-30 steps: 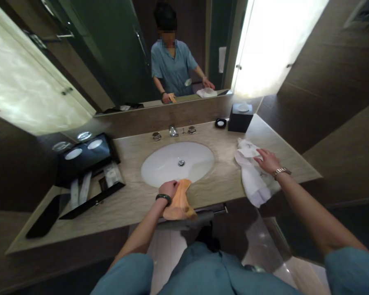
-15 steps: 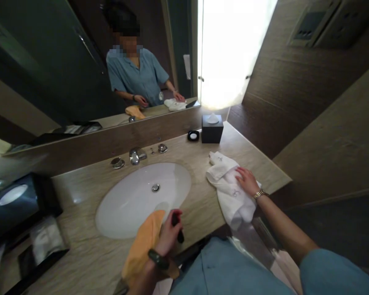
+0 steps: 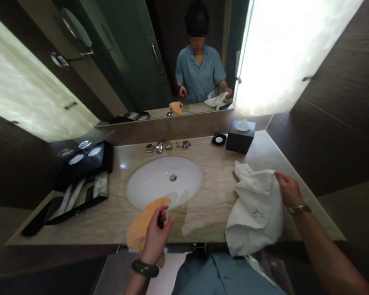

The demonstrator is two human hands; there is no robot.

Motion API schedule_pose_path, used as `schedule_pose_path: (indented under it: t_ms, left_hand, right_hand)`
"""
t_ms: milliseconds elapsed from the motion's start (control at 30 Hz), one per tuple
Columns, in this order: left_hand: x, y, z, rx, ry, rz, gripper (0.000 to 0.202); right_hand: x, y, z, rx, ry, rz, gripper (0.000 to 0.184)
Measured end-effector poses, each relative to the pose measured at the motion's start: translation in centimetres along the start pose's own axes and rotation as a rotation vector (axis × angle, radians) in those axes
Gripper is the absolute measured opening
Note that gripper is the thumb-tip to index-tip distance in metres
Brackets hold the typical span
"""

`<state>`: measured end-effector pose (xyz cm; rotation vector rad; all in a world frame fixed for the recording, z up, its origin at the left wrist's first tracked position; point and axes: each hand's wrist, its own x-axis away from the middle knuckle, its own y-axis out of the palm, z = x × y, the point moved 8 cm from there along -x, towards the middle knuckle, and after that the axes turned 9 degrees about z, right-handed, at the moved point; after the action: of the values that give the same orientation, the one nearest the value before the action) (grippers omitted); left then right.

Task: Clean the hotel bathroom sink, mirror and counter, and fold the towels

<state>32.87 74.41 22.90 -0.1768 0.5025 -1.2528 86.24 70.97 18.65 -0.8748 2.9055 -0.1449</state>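
Observation:
In the head view my left hand (image 3: 155, 237), with a dark bangle on its wrist, is closed around a small dark object (image 3: 160, 220); most of it is hidden by the fingers. Behind that hand an orange cloth (image 3: 138, 227) hangs over the front of the oval sink (image 3: 135, 190); whether the fingers touch the cloth I cannot tell. At the right, my right hand (image 3: 290, 190) pinches the upper corner of a white towel (image 3: 252, 209) and lifts it. The towel has a small dark monogram and drapes over the counter's front edge.
A black tissue box (image 3: 241, 137) and a small black dish (image 3: 219, 139) stand at the back right of the marble counter (image 3: 213, 184). The chrome tap (image 3: 160, 146) is behind the sink. A black tray (image 3: 76, 209) with packets sits left. A mirror (image 3: 126, 61) fills the back wall.
My right hand went from resting on the towel to gripping its corner, raising it and pulling it right. The view swung left. My left hand still holds the dark object.

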Motion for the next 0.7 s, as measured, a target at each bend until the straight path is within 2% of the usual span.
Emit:
schedule_pose_path:
  t_ms: [67, 100, 167, 233, 267, 300, 333, 367, 400, 433, 467, 500, 533, 567, 600, 633, 667, 700]
  left_hand:
    - [2.0, 3.4, 4.3, 0.038, 0.072, -0.124, 0.057]
    - [3.2, 5.9, 7.2, 0.07, 0.146, -0.2, 0.063]
    - [5.9, 10.9, 13.9, 0.169, 0.357, -0.331, 0.08]
    - [8.4, 14.5, 19.7, 0.278, 0.559, -0.428, 0.078]
    - [9.1, 15.6, 21.5, 0.317, 0.607, -0.466, 0.073]
    - [9.3, 16.2, 22.3, 0.345, 0.604, -0.497, 0.068]
    - [8.9, 16.3, 22.1, 0.354, 0.548, -0.52, 0.065]
    - [8.0, 15.8, 20.8, 0.337, 0.461, -0.52, 0.065]
    - [6.7, 14.6, 18.6, 0.286, 0.373, -0.478, 0.066]
    - [5.1, 12.5, 15.7, 0.196, 0.31, -0.391, 0.067]
    - [3.3, 9.8, 12.2, 0.065, 0.261, -0.274, 0.067]
    - [1.6, 6.3, 8.6, -0.114, 0.242, -0.107, 0.069]
    - [0.1, 2.9, 4.7, -0.313, 0.207, 0.021, 0.075]
    - [-1.2, -0.3, 0.5, -0.509, 0.098, 0.096, 0.081]
    - [-2.1, -2.8, -3.4, -0.653, -0.026, 0.103, 0.08]
    - [-2.8, -4.5, -6.4, -0.733, -0.101, 0.065, 0.069]
    - [-3.2, -5.7, -8.5, -0.738, -0.172, 0.051, 0.055]
    - [-3.4, -6.1, -9.5, -0.649, -0.226, 0.048, 0.039]
  right_hand:
    - [3.1, 0.7, -4.6, -0.138, -0.006, -0.177, 0.058]
    - [5.4, 1.5, -7.8, -0.137, -0.087, -0.314, 0.058]
    - [11.0, 2.8, -14.7, -0.102, -0.386, -0.626, 0.053]
    - [15.4, 2.1, -19.9, -0.069, -0.679, -0.833, 0.048]
    - [16.1, 0.9, -21.4, -0.045, -0.777, -0.85, 0.047]
    - [15.5, -0.8, -22.3, -0.011, -0.83, -0.793, 0.047]
    - [13.6, -3.0, -22.5, 0.028, -0.845, -0.663, 0.047]
    - [10.9, -5.4, -22.2, 0.082, -0.841, -0.488, 0.049]
    - [7.9, -7.8, -21.4, 0.15, -0.845, -0.304, 0.051]
    - [5.0, -9.8, -20.5, 0.218, -0.872, -0.132, 0.056]
    - [2.9, -10.8, -19.6, 0.305, -0.941, -0.017, 0.062]
    - [1.5, -10.8, -18.5, 0.378, -1.025, 0.042, 0.066]
    - [0.9, -10.0, -17.3, 0.418, -1.095, 0.057, 0.066]
    - [1.1, -8.3, -16.1, 0.411, -1.131, 0.014, 0.061]
    - [2.2, -6.0, -14.7, 0.352, -1.121, -0.077, 0.052]
    - [4.1, -3.1, -13.4, 0.259, -1.06, -0.201, 0.041]
    - [6.9, 0.6, -12.0, 0.14, -0.977, -0.388, 0.033]
    - [10.5, 4.7, -10.7, 0.047, -0.891, -0.595, 0.031]
